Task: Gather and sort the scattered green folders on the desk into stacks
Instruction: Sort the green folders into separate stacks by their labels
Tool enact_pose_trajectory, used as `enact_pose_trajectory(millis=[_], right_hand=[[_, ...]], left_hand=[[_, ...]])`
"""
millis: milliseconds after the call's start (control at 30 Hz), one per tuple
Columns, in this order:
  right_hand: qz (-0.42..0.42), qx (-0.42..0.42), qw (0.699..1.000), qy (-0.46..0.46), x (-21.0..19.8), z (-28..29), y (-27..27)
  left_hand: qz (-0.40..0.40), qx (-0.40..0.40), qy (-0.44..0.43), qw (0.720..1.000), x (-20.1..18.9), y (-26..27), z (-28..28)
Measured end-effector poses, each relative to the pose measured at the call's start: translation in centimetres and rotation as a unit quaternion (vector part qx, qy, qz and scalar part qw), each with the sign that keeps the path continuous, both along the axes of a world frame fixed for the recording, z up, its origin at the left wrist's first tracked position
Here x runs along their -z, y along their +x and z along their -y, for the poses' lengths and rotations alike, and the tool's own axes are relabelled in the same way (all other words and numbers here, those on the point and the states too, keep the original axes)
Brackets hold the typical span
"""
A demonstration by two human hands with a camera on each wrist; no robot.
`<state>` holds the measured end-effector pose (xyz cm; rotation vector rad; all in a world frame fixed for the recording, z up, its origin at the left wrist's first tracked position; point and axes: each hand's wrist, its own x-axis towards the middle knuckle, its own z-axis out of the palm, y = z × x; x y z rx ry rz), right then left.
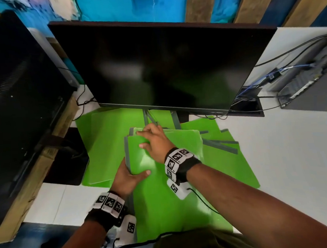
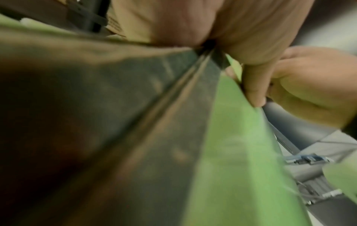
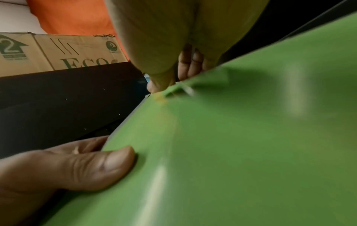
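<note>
A: Left hand clamped on the near left corner of the held stack of folders, centre of the head view. Thumb flat across the top green cover, fingers out of sight under the grey spine edge.

B: Confirmed from the right wrist view: thumb pressed onto the green cover, fingers below the edge. Right hand?

A: Right hand laid over the far left part of the same stack, fingertips curled over the far edge, thumb on the cover. Grasping the stack, not released.

B: Seen in the left wrist view at right of frame too, right hand pinching the green sheet edge. Blurred, though.

A: Stack raised a little over loose folders, spread on the white desk. More green sheets lower centre and right of centre, some overlapping, grey spines showing at right.

B: Beyond that?

A: Dark monitor filling the upper centre, stand legs planted among the folders. Second black screen at far left, cardboard box beneath it. Cables and a computer case at upper right. Marker bands on both wrists.
</note>
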<state>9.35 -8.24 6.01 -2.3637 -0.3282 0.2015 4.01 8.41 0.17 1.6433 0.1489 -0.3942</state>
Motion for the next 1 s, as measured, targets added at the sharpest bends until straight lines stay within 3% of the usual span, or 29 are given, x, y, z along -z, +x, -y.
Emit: enact_pose_trajectory(millis=[100,167,267,333,433,533,600,633,700,767,933,1000], right_hand=[[0.001,0.017,0.997,-0.074,0.7,1.8,-0.8],[-0.029,0.095,0.989,-0.114,1.9,4.8,-1.8],[-0.136,0.195,0.968,-0.077,3.5,8.7,-4.7],[-0.193,0.164,0.964,-0.079,4.2,8.8,-6.8],[-0.172,0.159,0.969,-0.084,4.4,8.8,-7.6],[-0.129,0.247,0.96,-0.025,4.6,11.6,-6.8],[-0.123,0.349,0.926,-0.075,5.4,14.7,-6.9],[-0.144,0.414,0.893,-0.105,5.8,16.3,-7.3],[-0.249,0.513,0.809,-0.143,6.5,19.0,-8.5],[-0.315,0.541,0.766,-0.144,7.2,20.3,-9.3],[-0.32,0.498,0.799,-0.103,8.7,21.0,-9.0],[-0.299,0.492,0.816,-0.039,8.6,21.4,-9.1]], left_hand=[[0.002,-0.016,0.009,1.0,0.1,-0.3,-0.5],[-0.009,-0.033,0.019,0.999,0.4,-0.4,-1.0],[-0.015,-0.036,0.027,0.999,1.0,-0.3,-1.3],[-0.023,-0.03,0.03,0.999,1.2,-0.1,-1.0],[-0.034,-0.021,0.026,0.999,1.8,0.5,-0.7],[-0.037,-0.027,0.048,0.998,2.8,1.2,-1.9],[-0.035,-0.031,0.056,0.997,2.6,1.7,-2.6],[-0.031,-0.035,0.062,0.997,2.3,2.1,-2.9],[-0.027,-0.04,0.069,0.996,1.6,2.5,-3.4],[-0.025,-0.044,0.072,0.996,1.2,2.8,-4.2],[-0.035,-0.05,0.086,0.994,1.7,2.6,-5.1],[-0.03,-0.051,0.085,0.995,1.6,2.4,-4.9]])
